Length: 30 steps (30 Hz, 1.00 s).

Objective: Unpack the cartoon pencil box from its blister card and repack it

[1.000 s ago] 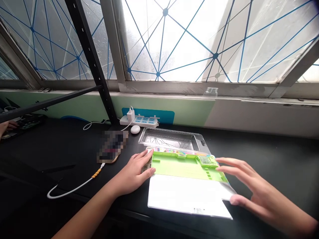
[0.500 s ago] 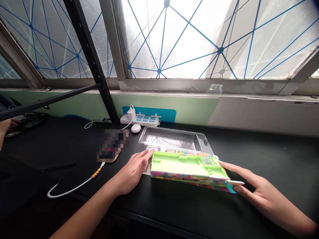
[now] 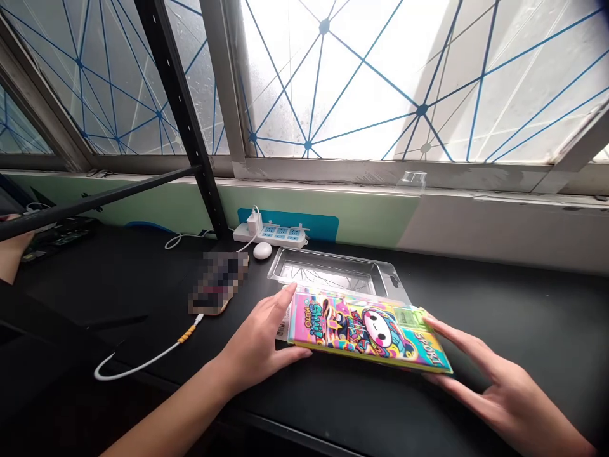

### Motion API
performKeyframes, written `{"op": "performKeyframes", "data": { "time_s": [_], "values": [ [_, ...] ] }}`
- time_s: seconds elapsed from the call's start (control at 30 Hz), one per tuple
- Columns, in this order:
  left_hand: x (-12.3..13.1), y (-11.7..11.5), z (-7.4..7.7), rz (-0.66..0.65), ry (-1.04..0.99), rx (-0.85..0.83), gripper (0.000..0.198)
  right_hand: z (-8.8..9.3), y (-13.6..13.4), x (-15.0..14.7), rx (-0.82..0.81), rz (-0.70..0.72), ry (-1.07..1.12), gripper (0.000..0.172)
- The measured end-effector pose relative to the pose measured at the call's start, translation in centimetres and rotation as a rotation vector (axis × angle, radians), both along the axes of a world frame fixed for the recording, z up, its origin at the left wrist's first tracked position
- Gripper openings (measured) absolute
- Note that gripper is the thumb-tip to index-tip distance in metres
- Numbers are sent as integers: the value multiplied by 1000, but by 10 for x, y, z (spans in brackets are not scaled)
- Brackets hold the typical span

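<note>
A colourful pencil case (image 3: 352,327) with a cartoon figure on its lid lies closed in front of me, tilted slightly. My left hand (image 3: 259,336) grips its left end, the thumb along the front edge and the fingers at the back corner. Around the right end is my right hand (image 3: 490,371), with fingers at the back corner and the thumb low at the front. Behind the case, and partly hidden by it, rests a clear plastic package tray (image 3: 333,270). A printed card (image 3: 283,327) peeks out beside my left fingers.
Left of the case lies a blurred-out phone (image 3: 219,282) on a white charging cable (image 3: 143,367). A power strip (image 3: 276,236) and a white rounded object (image 3: 262,251) sit near the wall. A black metal post (image 3: 183,95) rises at left. Another person's hand (image 3: 16,247) shows at far left.
The pencil case lid has swung shut over the lime-green inside, so its printed face now shows. My left thumb has moved to the front edge. The view has shifted slightly.
</note>
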State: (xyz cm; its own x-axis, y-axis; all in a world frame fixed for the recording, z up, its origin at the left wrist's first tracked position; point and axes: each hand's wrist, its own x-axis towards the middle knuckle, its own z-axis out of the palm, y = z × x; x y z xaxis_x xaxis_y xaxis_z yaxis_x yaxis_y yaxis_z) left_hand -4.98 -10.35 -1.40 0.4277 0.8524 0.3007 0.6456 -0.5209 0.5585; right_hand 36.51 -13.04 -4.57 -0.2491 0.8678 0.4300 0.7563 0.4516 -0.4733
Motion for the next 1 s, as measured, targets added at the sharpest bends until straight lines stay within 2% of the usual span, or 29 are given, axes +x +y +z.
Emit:
{"op": "performKeyframes", "data": {
  "time_s": [0.07, 0.13, 0.23, 0.3, 0.4, 0.5, 0.57, 0.63, 0.8, 0.9, 1.0],
  "values": [
    [2, 7, 10, 12, -31, 98, 93, 11, 3, -5, 38, -29, 31, 68],
    [6, 23, 26, 55, -70, 127, 87, 26, 15, -15, 17, -83, 83, 67],
    [12, 59, 49, 146, -113, 60, 93, 46, 47, -35, -39, -135, 181, 66],
    [16, 81, 54, 169, -168, -24, 96, 52, 71, -48, -30, -124, 216, 64],
    [18, 99, 41, 200, -245, -88, 93, 45, 98, -58, -27, -84, 209, 62],
    [16, 99, 22, 215, -193, -177, 89, 30, 108, -57, -77, -45, 160, 63],
    [15, 95, 16, 225, -141, -213, 86, 23, 108, -53, -93, -38, 118, 64],
    [15, 92, 16, 204, -123, -219, 86, 19, 107, -48, -83, -41, 71, 64],
    [20, 90, 21, 192, -20, -190, 85, 13, 106, -35, -6, 19, -110, 49],
    [24, 87, 20, 195, 86, -190, 80, 15, 104, -34, 146, 43, -231, 42],
    [30, 81, 21, 258, 171, -59, 67, 24, 92, -46, 363, 141, -263, 36]
  ]
}}
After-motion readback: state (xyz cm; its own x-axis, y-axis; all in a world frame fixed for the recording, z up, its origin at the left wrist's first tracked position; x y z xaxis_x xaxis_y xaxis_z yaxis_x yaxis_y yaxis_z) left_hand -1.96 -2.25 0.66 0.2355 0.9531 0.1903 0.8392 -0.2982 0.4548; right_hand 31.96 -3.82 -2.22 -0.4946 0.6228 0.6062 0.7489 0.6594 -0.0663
